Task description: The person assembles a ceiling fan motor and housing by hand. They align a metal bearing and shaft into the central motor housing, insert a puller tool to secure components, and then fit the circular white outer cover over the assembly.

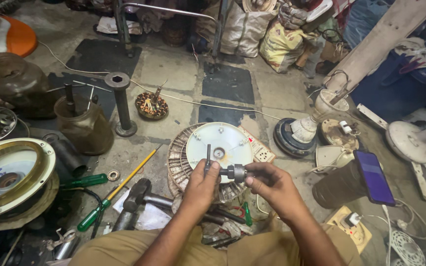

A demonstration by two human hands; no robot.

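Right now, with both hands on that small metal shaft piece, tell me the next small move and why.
Probably steady the dark round metal part with the right hand and give the upright handle a short turn with the left hand. Both hands grip the piece in the air above the pale round motor cover, and the two parts look joined on one shaft.
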